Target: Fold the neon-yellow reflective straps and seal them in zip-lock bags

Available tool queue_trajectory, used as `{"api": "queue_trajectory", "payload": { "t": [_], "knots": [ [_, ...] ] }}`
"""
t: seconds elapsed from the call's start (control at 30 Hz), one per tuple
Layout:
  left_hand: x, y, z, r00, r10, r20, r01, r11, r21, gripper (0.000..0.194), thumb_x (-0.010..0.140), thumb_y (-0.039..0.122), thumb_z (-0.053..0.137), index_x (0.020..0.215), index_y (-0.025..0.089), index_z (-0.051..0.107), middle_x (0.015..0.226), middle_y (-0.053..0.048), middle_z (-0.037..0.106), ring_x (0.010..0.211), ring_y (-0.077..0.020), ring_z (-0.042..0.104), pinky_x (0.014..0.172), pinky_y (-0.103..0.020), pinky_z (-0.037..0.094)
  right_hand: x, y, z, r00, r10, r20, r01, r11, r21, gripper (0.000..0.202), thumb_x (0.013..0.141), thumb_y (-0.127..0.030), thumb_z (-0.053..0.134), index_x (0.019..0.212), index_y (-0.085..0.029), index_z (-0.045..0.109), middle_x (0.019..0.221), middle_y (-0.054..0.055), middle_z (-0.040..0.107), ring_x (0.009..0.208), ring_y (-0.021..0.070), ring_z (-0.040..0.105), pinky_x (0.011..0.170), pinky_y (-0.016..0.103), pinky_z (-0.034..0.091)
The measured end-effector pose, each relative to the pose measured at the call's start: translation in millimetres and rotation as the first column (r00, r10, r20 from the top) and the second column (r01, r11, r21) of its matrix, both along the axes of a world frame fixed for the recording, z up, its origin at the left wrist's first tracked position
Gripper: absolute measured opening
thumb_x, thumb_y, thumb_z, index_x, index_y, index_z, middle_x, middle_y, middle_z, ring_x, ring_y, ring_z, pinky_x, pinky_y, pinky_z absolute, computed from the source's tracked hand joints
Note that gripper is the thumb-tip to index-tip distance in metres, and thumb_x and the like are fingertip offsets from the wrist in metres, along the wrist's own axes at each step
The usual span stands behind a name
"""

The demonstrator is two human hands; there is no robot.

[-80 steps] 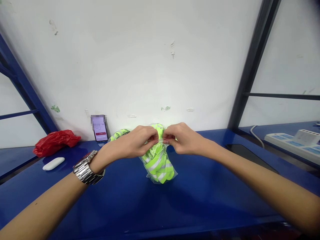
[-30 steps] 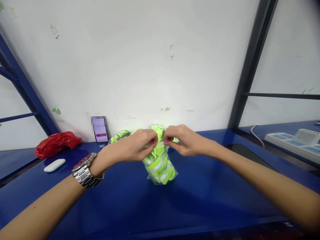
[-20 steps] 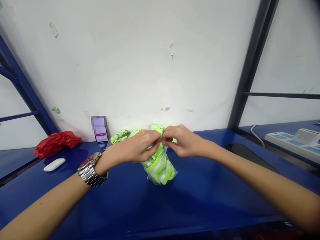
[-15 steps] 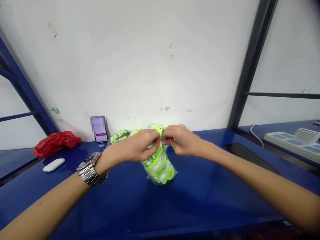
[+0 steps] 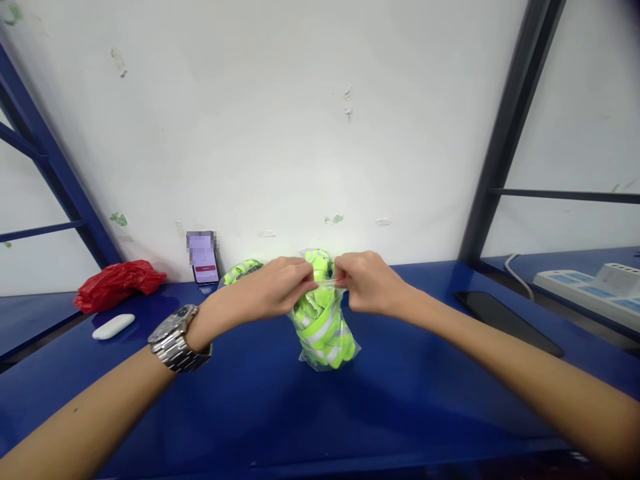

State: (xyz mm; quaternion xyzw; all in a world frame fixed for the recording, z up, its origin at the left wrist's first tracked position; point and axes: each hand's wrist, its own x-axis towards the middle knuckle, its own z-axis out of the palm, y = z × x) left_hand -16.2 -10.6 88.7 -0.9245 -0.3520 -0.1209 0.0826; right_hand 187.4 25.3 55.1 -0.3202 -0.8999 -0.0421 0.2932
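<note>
A clear plastic bag with neon yellow-green fabric and pale reflective stripes inside rests on the blue table, between my hands. My left hand, a metal watch on its wrist, is closed in a pinch on the bag's upper edge. Opposite it, my right hand pinches the same edge, and a short strip of plastic is stretched between the fingertips. More of the striped neon fabric lies behind my left hand, partly hidden by it.
At the left lie a red plastic bag and a white oval case. A lit phone leans on the wall. To the right are a dark phone and a white power strip. The blue table meets the wall behind.
My hands have moved slightly apart, drawing the strip of plastic out between them. The whole view has shifted a little.
</note>
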Motion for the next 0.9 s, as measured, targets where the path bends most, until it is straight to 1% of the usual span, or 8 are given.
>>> {"api": "queue_trajectory", "payload": {
  "t": [0.13, 0.27, 0.4, 0.5, 0.6, 0.7, 0.8, 0.9],
  "knots": [
    [-11.7, -3.6, -8.2, 0.994, 0.067, -0.084, -0.062, 0.996, 0.057, 0.013, 0.084, 0.007, 0.040, 0.079, 0.019, 0.039, 0.075, -0.003, 0.051, 0.061, -0.0136, 0.043, 0.056, -0.027, 0.033, 3.0, -5.2, 2.7, 0.998, 0.063, -0.013, -0.063, 0.998, -0.018, 0.010, 0.070, -0.007, 0.052, 0.066, -0.016, 0.050, 0.063, 0.000, 0.054, 0.055, 0.0094, 0.041, 0.053, 0.024, 0.025],
    [-9.6, -5.7, -19.6, 0.985, 0.106, -0.139, -0.078, 0.979, 0.190, 0.028, 0.066, -0.005, 0.040, 0.082, 0.019, 0.038, 0.078, -0.004, 0.050, 0.062, -0.0140, 0.042, 0.055, -0.027, 0.031, -4.8, -18.1, 7.4, 0.996, 0.067, 0.063, -0.068, 0.998, 0.010, 0.010, 0.077, -0.024, 0.059, 0.073, -0.016, 0.055, 0.072, 0.003, 0.056, 0.064, 0.0129, 0.046, 0.057, 0.026, 0.026],
    [-8.1, -4.5, -19.1, 0.992, 0.071, -0.102, -0.040, 0.959, 0.282, 0.016, 0.083, 0.002, 0.038, 0.079, 0.017, 0.042, 0.078, -0.005, 0.051, 0.067, -0.0154, 0.044, 0.059, -0.028, 0.035, -10.0, -21.6, 7.0, 0.989, 0.069, 0.132, -0.070, 0.997, 0.008, 0.016, 0.086, -0.028, 0.053, 0.077, -0.015, 0.057, 0.076, 0.005, 0.057, 0.066, 0.0134, 0.046, 0.056, 0.027, 0.026],
    [-12.9, -7.5, -13.0, 0.997, 0.041, -0.064, -0.027, 0.977, 0.211, 0.019, 0.096, 0.018, 0.036, 0.079, 0.017, 0.044, 0.075, -0.003, 0.050, 0.065, -0.0141, 0.045, 0.059, -0.027, 0.036, -9.3, -19.4, 5.8, 0.990, 0.090, 0.110, -0.088, 0.996, -0.023, 0.018, 0.088, -0.021, 0.049, 0.073, -0.015, 0.057, 0.069, 0.003, 0.057, 0.063, 0.0121, 0.046, 0.057, 0.026, 0.027],
    [-16.1, -13.0, -10.7, 0.995, 0.047, -0.091, -0.029, 0.982, 0.189, 0.021, 0.097, 0.020, 0.034, 0.078, 0.017, 0.043, 0.073, -0.003, 0.049, 0.062, -0.0133, 0.043, 0.057, -0.027, 0.034, -10.5, -18.9, 5.9, 0.988, 0.123, 0.089, -0.121, 0.992, -0.033, 0.015, 0.086, -0.017, 0.050, 0.073, -0.016, 0.058, 0.067, 0.002, 0.057, 0.062, 0.0116, 0.046, 0.057, 0.026, 0.027],
    [-13.0, -16.5, -15.3, 0.978, 0.066, -0.196, -0.004, 0.954, 0.300, 0.015, 0.085, 0.004, 0.037, 0.078, 0.017, 0.042, 0.075, -0.004, 0.050, 0.062, -0.0147, 0.040, 0.056, -0.028, 0.033, -16.9, -20.1, 4.6, 0.988, 0.131, 0.085, -0.133, 0.991, 0.018, 0.012, 0.081, -0.013, 0.051, 0.071, -0.016, 0.053, 0.068, 0.002, 0.056, 0.063, 0.0117, 0.044, 0.057, 0.026, 0.026],
    [-7.1, -15.6, -22.1, 0.966, 0.083, -0.246, 0.024, 0.916, 0.402, 0.021, 0.072, -0.003, 0.038, 0.079, 0.017, 0.043, 0.074, -0.005, 0.049, 0.062, -0.0156, 0.039, 0.056, -0.030, 0.031, -24.5, -20.4, -0.4, 0.994, 0.083, 0.077, -0.088, 0.994, 0.067, 0.015, 0.067, -0.006, 0.054, 0.066, -0.017, 0.044, 0.064, 0.000, 0.050, 0.058, 0.0106, 0.037, 0.053, 0.026, 0.023],
    [-4.6, -12.6, -24.4, 0.978, 0.065, -0.199, 0.034, 0.888, 0.458, 0.020, 0.084, 0.002, 0.033, 0.077, 0.017, 0.043, 0.071, -0.004, 0.049, 0.062, -0.0155, 0.039, 0.058, -0.030, 0.032, -26.7, -16.9, -6.3, 0.999, 0.009, 0.053, -0.014, 0.996, 0.087, 0.024, 0.054, -0.002, 0.053, 0.066, -0.018, 0.040, 0.062, -0.002, 0.046, 0.055, 0.0097, 0.031, 0.050, 0.026, 0.020]
  ]
}}
